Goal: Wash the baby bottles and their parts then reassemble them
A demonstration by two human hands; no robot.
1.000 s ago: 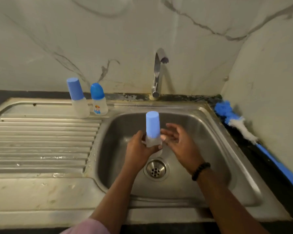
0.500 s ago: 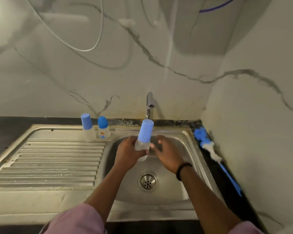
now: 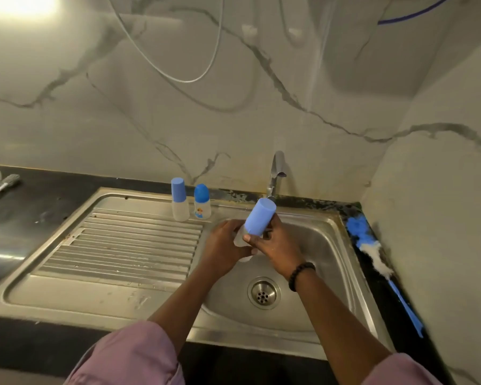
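Since half a second ago, the right hand (image 3: 275,247) has closed round the held bottle (image 3: 254,227) at its smooth blue cylindrical cap (image 3: 260,220), now tilted right over the steel sink (image 3: 328,262). Left hand (image 3: 225,250) grips its cloudy plastic body. Three bottles in all: two others stand upright just beside each other by the ribbed drainboard (image 3: 117,245), a flat-capped one (image 3: 179,200) and a dome-capped one (image 3: 202,202) bearing a cartoon print, no legible writing. One blue-and-white fuzzy brush (image 3: 372,251) lies right of the sink.
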